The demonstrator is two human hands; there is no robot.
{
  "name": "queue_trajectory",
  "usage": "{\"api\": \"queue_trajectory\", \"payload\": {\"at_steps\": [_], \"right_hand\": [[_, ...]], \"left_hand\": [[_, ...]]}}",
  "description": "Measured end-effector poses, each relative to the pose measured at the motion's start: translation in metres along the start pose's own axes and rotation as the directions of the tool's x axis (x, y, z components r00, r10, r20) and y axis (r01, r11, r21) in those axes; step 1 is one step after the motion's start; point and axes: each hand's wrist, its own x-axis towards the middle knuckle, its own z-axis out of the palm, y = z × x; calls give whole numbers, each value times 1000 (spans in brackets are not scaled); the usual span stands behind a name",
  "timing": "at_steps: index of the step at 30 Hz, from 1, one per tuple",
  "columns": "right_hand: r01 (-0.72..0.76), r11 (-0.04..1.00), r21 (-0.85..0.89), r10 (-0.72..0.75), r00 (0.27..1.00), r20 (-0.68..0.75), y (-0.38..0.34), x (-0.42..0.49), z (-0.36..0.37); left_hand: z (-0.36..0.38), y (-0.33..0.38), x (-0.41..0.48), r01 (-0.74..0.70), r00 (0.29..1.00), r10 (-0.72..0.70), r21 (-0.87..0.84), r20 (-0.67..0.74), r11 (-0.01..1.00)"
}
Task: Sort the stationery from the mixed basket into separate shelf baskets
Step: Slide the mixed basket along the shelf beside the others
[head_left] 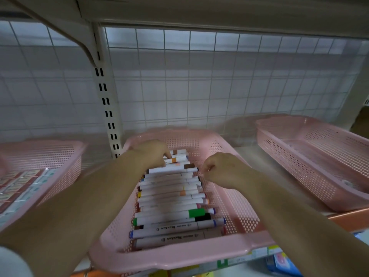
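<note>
Well along, I judge: white felt-tip markers (171, 196) line the pink perforated plastic basket (179, 254), left hand (153, 154) fingers curled on those at 12 o'clock, right hand (221, 170) fingers curled, hold unclear, second pink basket (299, 148) at 3 o'clock nearly bare

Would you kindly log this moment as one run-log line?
left hand: on far markers | right hand: at marker ends | markers: in middle basket | grips: unclear

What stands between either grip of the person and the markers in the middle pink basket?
Nothing visible does. The left grip touches the markers at the far end of the pink basket, and the right grip is at their right ends.
</note>
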Motion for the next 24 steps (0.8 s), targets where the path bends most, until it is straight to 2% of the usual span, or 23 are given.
{"api": "queue_trajectory", "payload": {"at_steps": [5, 9, 14, 17, 21, 24], "right_hand": [[-53, 998, -37, 54, 998, 14, -9, -6, -2], [-150, 981, 127, 125, 975, 186, -15, -7, -1], [-257, 938, 232, 209, 955, 212, -21, 9, 4], [-295, 920, 258, 217, 932, 291, -21, 16, 12], [-284, 938, 197, 209, 919, 333, -22, 27, 13], [-258, 936, 239, 176, 932, 316, -29, 40, 15]], "left_hand": [[4, 5, 2, -11, 999, 11, 4, -37, 1000], [6, 1, 2, 46, 998, -48, -53, -35, 998], [8, -5, 0, 120, 992, -123, -63, -37, 991], [5, -5, 1, 118, 992, -121, -64, -40, 991], [5, -7, 3, 97, 993, -100, -50, -70, 994], [7, -10, 3, 80, 994, -84, -49, -70, 996]]}}
